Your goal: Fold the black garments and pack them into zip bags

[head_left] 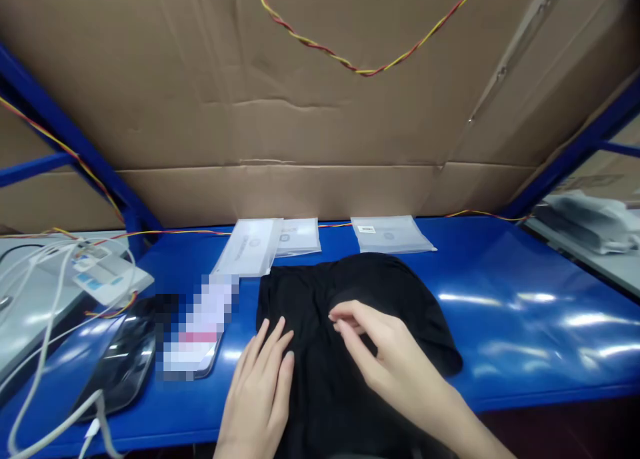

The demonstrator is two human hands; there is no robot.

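A black stretchy garment, its exact kind not clear, lies spread on the blue table, wrinkled near its middle and rounded at the far right. My left hand rests flat on the garment's left edge, fingers stretched out and slightly apart. Over the middle of the cloth, my right hand has its thumb and fingertips brought together in a pinch. Whether any cloth is between those fingertips cannot be made out.
Flat frosted plastic packets lie along the back, by a cardboard wall. Left are a partly blurred phone, a black glossy object and white cables. Blue shelf posts flank the table. Plastic-wrapped goods lie right.
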